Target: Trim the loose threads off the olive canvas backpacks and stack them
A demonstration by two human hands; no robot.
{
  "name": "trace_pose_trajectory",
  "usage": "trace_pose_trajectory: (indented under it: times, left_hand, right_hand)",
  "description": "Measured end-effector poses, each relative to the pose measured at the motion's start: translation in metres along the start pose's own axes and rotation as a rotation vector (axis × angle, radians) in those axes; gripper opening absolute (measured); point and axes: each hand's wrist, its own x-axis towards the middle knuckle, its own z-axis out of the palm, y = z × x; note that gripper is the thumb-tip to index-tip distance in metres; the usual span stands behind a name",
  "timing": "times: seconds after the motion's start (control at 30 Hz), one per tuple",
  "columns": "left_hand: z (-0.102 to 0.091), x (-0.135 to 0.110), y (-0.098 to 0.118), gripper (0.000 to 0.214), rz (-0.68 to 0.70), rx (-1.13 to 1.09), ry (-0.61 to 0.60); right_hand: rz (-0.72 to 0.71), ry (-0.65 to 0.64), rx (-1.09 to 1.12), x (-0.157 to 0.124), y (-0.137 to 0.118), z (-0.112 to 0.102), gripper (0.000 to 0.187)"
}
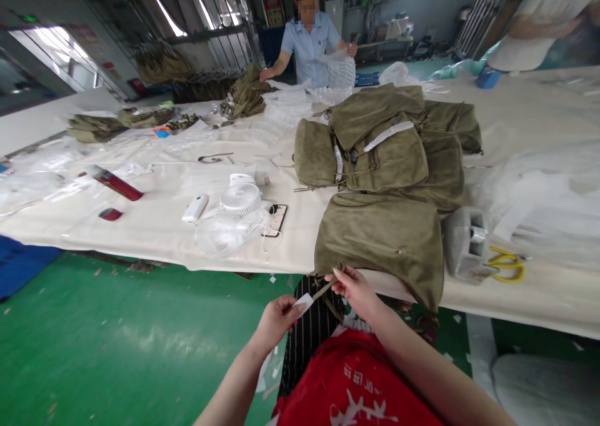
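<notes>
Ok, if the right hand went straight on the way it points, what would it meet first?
Probably the near-left corner of the olive-green, suede-like fabric piece on the cream-covered table: the right hand points that way. Depth is unclear, so it might pass beneath instead.

Beyond the grip and slightly left, we find a phone on the cloth-covered table, with a white fan just past it. Left of the fan we record a small white device; farther left, a red flask and a red cap. Right of the grip we note a grey holder, yellow-handled scissors just beside it. Well beyond the grip, we observe a person in a light-blue shirt handling clear plastic.
</notes>
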Motion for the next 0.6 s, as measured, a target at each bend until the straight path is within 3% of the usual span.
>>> trace_pose_trajectory:
  times: [0.23, 0.4, 0.5, 0.6]
  left_hand:
    - [0.011, 0.005, 0.004, 0.043, 0.027, -0.113, -0.041]
    - [0.022, 0.013, 0.007, 0.043, 0.051, -0.151, -0.018]
    - [0.023, 0.015, 0.01, 0.042, 0.087, -0.073, 0.018]
    - [0.019, 0.015, 0.013, 0.039, 0.197, 0.146, 0.045]
  right_hand:
    - [0.054, -0.064, 0.063, 0.0, 0.0, 0.004, 0.033]
    - [0.07, -0.077, -0.045, 0.002, 0.015, 0.002, 0.032]
    - [0.088, -0.046, -0.169, 0.004, 0.024, -0.004, 0.032]
    - [0.187, -0.08, -0.162, 0.005, 0.024, -0.01, 0.031]
